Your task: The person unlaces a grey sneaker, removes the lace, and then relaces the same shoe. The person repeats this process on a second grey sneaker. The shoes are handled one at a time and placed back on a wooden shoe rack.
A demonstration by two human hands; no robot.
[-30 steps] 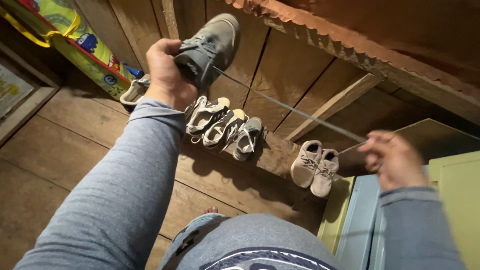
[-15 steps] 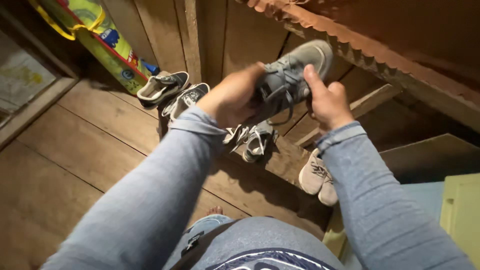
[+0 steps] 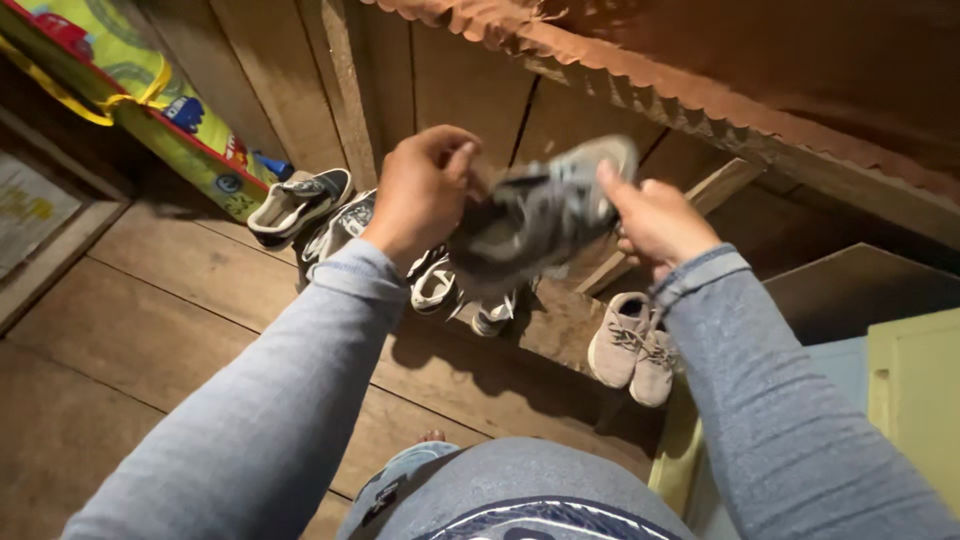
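A grey sneaker (image 3: 540, 220) is up in the air between both hands, blurred, held above the row of shoes on the floor and in front of the wooden plank wall (image 3: 440, 80). The left hand (image 3: 425, 190) has its fingers (image 3: 455, 160) curled closed on the darker heel end, while the right hand (image 3: 655, 220) grips the paler toe end, thumb pressed on top and the rest of the fingers wrapped underneath. Directly below the sneaker, partly hidden by it and by the left sleeve, sit white-and-grey trainers (image 3: 440, 285) lined up against the wall. Further left there's a black-and-white skate shoe (image 3: 298, 203) on the wooden floor (image 3: 180, 290), and just beyond it a bright yellow-green printed bag (image 3: 150, 100) leaning at the wall; what's inside it can't be made out. Off to the right, a pair of beige sneakers (image 3: 635, 345) stands side by side, touching each other, next to a pale green cabinet edge (image 3: 915, 390). Overhead runs a rusty corrugated metal sheet (image 3: 640, 70).
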